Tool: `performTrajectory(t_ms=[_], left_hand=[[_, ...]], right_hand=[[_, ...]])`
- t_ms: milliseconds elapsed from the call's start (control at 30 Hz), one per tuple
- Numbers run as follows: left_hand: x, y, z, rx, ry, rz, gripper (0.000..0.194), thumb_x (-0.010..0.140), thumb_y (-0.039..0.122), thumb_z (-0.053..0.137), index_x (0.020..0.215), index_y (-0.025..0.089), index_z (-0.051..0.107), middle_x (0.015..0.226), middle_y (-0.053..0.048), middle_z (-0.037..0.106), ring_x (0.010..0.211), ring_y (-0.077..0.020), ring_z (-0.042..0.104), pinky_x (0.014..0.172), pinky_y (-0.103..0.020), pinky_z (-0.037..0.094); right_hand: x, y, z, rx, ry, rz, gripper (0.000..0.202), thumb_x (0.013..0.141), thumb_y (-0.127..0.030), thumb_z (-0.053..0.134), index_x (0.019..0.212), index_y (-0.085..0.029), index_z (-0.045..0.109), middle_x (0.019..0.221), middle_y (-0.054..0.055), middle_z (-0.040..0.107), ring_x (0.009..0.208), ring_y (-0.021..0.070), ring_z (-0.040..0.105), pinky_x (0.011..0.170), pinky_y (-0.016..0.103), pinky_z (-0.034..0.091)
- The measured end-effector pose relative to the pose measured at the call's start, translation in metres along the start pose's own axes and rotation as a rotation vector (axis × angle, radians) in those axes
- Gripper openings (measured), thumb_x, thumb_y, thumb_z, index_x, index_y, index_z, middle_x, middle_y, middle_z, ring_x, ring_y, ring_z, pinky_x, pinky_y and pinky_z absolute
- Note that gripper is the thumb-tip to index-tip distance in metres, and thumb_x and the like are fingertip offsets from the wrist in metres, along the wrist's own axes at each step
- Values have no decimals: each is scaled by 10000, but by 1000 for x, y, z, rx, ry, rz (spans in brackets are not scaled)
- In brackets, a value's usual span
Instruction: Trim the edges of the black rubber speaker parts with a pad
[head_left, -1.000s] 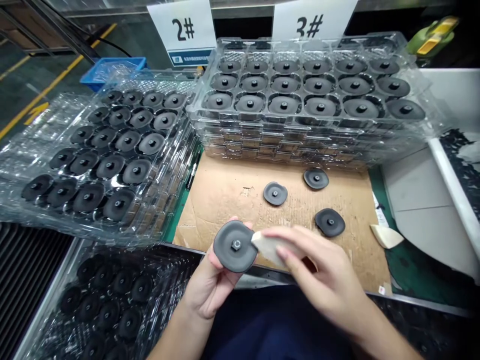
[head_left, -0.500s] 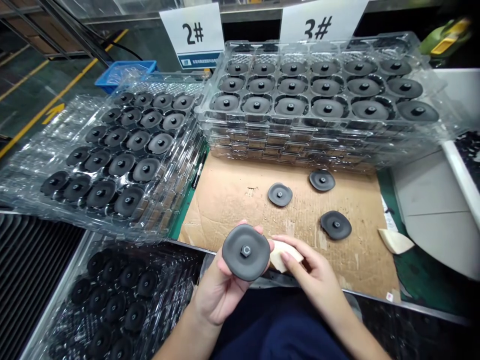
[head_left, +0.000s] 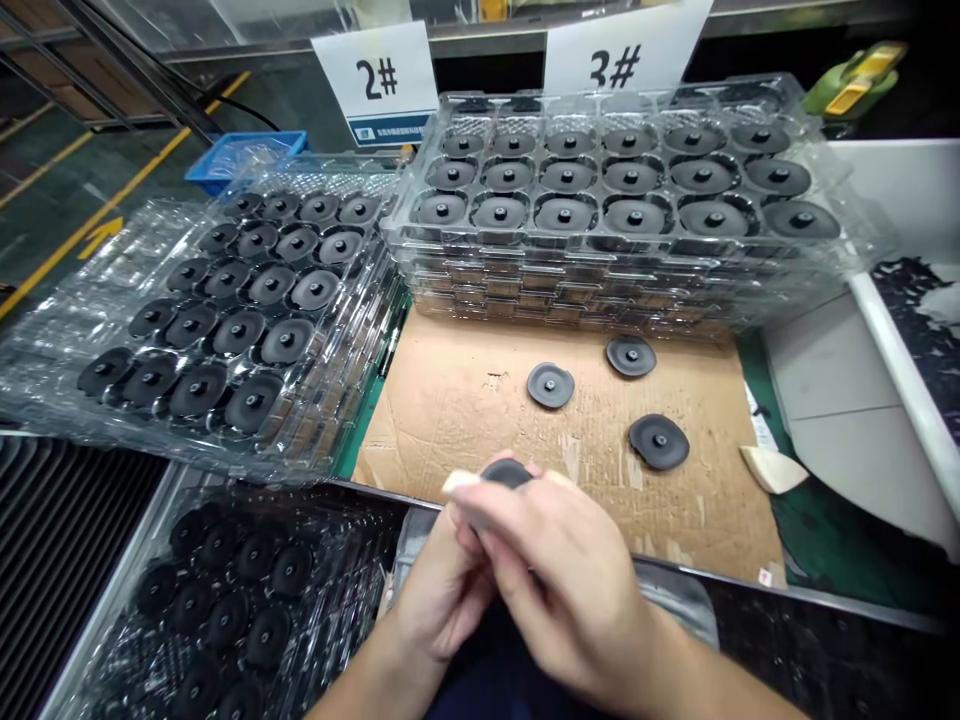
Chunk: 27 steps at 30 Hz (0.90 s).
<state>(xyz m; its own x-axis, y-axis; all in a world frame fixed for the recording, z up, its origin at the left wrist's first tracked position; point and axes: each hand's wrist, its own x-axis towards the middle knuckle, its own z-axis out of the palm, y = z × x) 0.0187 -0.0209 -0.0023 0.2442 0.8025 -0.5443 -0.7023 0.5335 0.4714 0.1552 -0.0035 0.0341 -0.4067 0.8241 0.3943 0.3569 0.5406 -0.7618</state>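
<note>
My left hand point(head_left: 439, 585) is closed round a black rounded disc point(head_left: 508, 473), holding it in front of my body above the near edge of the cardboard. Over the disc lies my right hand point(head_left: 574, 575), its fingers closed on a cream-white wedge point(head_left: 460, 481) that looks like sponge. Only the wedge's tip shows, at the left of my fingers. My right hand hides most of the disc, so where the two touch cannot be seen. Three similar discs lie on the cardboard: one at the left point(head_left: 550, 385), one behind point(head_left: 631, 356), one nearer point(head_left: 659, 442), each with a small central stud.
Behind the cardboard point(head_left: 450, 400) stands a stack of clear trays point(head_left: 555, 285) filled with discs. Another tray stack point(head_left: 330, 400) is at the left, and more trays point(head_left: 330, 590) sit lower left. A second cream wedge point(head_left: 775, 470) rests at the right, near a white bin point(head_left: 825, 390).
My right hand has moved left with the wedge, from beside the disc to over it. The disc, face-up in full view before, is now mostly covered. The view has shifted slightly.
</note>
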Motion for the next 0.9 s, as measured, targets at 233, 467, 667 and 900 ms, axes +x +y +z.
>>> performTrajectory(t_ms=[233,467,667,900], left_hand=[[0,4,-4,60,8,105,463,665,321,728,1108,266,604,1055,-18,666,1029,-209,585,872,-252,473],[-5,24,-6,104,-117,139,486,632,260,760,1092,267,603,1122,-3,644,1017,-200,594,880,-251,469],[-2,22,-10,43,-140,130,459,687,309,715,1122,232,591,1141,-9,628,1074,-182,554,920,-251,435],[-13,20,-19,-59,-151,47,498,668,417,687,1130,262,586,1152,-54,624,1022,-261,596,866,-327,491]], right_hand=[[24,-2,7,-17,-62,56,291,876,-130,400,1140,-142,523,925,56,633,777,163,546,703,320,405],[-1,0,-12,18,-242,74,301,862,-105,431,1141,-188,512,842,21,615,739,137,527,697,279,376],[25,16,-16,-163,-142,-137,310,890,-133,390,1084,-268,591,821,23,598,698,154,480,643,316,326],[32,75,24,78,-130,208,303,901,-145,392,1137,-234,560,1018,28,603,923,135,555,821,286,447]])
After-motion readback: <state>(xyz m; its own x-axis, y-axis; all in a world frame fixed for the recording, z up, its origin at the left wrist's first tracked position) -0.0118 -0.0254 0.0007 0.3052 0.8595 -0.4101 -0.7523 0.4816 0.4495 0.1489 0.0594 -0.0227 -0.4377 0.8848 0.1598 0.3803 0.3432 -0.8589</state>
